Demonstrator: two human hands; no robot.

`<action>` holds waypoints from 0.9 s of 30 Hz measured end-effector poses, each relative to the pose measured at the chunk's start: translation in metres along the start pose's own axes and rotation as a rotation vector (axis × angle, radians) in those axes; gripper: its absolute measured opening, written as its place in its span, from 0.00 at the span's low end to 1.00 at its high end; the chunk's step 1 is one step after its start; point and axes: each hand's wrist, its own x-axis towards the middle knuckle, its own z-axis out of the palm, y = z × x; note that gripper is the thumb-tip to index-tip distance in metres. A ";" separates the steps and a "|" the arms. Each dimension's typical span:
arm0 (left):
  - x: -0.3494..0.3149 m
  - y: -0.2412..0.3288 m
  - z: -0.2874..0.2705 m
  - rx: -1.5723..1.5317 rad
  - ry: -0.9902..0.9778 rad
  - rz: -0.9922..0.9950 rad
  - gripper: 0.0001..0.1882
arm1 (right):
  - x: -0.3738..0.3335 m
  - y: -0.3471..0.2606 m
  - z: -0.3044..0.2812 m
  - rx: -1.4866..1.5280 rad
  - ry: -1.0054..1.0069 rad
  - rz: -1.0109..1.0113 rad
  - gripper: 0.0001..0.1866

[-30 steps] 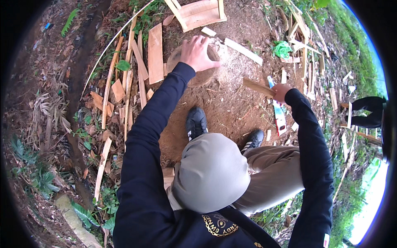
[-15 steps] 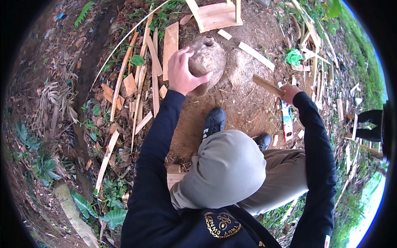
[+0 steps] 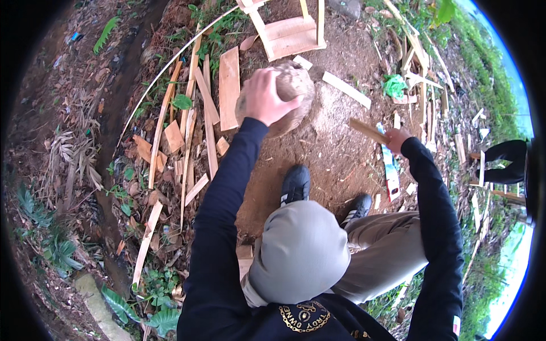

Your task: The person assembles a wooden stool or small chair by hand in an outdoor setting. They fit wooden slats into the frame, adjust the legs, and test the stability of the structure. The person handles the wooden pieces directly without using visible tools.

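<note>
My left hand grips a rounded, brownish-grey lump, its fingers over the top and the thumb along the near side. From the picture I cannot tell whether this lump is a stone or a wood stump. Over to the right, my right hand is closed around one end of a short brown wooden slat. The slat's free end points left toward the lump, with a gap of bare soil between them.
Beyond the lump stands a small wooden frame. A pale strip and a wide board lie on the soil. A handsaw-like blue and red tool, green plastic and wood scraps lie rightward. Another person's dark-clothed legs show at far right.
The lump has turned under my left hand, which has shifted slightly right; the dark hole on its top no longer shows. My right hand keeps the slat, and the view has shifted a little.
</note>
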 end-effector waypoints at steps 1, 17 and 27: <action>0.011 0.010 0.015 0.073 -0.096 -0.056 0.37 | -0.002 0.007 0.002 0.021 -0.009 0.028 0.11; 0.139 -0.127 0.077 -0.963 0.323 -0.325 0.37 | -0.031 0.002 0.001 0.068 0.184 -0.170 0.08; 0.232 -0.125 0.072 -1.460 0.571 -0.694 0.37 | -0.062 0.010 -0.019 0.139 0.259 -0.112 0.04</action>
